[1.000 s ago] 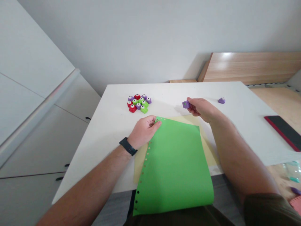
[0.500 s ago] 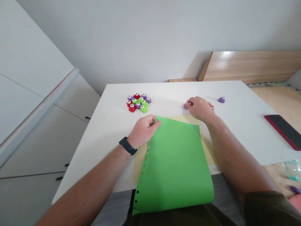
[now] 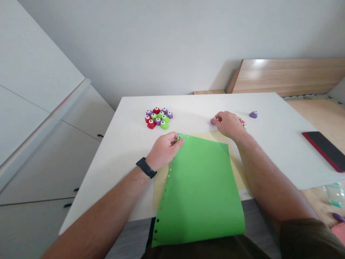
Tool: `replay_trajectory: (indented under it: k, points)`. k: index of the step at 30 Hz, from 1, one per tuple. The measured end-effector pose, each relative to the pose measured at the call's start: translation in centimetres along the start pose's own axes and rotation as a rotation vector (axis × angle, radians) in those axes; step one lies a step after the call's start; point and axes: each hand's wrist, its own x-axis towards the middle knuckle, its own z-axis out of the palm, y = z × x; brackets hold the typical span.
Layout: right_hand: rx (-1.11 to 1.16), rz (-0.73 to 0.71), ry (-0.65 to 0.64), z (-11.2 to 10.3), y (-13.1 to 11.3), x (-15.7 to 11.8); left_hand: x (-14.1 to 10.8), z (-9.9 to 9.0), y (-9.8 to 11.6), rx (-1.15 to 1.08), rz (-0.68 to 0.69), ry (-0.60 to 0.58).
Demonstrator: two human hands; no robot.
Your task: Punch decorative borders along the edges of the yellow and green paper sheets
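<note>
One white table (image 3: 126, 144) carries everything within reach. A green paper sheet (image 3: 202, 187), punched with a row of small holes down its left edge, lies over a pale yellow sheet (image 3: 238, 174), its near end drooping past the table's edge. At the far right is a dark slab (image 3: 327, 149) with a red border. The left hand (image 3: 165, 149) has thumb and fingers pinched on the green sheet's upper left corner. The right hand (image 3: 229, 122), beyond the sheet, has its fingers clamped on a purple craft punch (image 3: 212, 122), partly hidden beneath them. Left of it sits a tight cluster of eye-topped punches (image 3: 158, 118) in red, green and purple. A lone purple punch (image 3: 253, 114) stands farther right, and multicoloured confetti (image 3: 243, 122) shows just beside the right hand.
</note>
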Motion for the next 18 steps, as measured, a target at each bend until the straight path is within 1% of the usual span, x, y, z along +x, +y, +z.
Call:
replay_trajectory:
  k: [4,5,9,10,13,15,16,18]
  points:
    - [0.023,0.025,0.151,0.00,0.08,0.13,0.05,0.02,-0.22,0.010,0.008,0.001]
    - [0.023,0.023,0.148,0.07,0.10,0.16,0.04,0.03,-0.26,0.009,0.009,-0.001]
    - [0.000,0.025,0.021,0.34,0.19,0.22,0.00,0.09,-0.27,-0.003,0.011,-0.009]
    - [0.002,0.030,0.029,0.34,0.20,0.25,-0.01,0.09,-0.23,-0.002,0.011,-0.005]
    - [0.034,0.042,0.143,0.20,0.21,0.35,-0.02,0.07,-0.10,0.004,0.004,0.000]
    - [0.048,0.046,0.182,0.11,0.22,0.36,-0.02,0.05,-0.02,0.000,0.000,-0.007]
    - [0.044,0.047,0.175,0.09,0.23,0.34,-0.02,0.03,0.00,-0.004,-0.002,-0.009]
    - [0.021,0.040,0.102,0.10,0.24,0.25,-0.01,0.01,-0.01,-0.005,-0.003,-0.012]
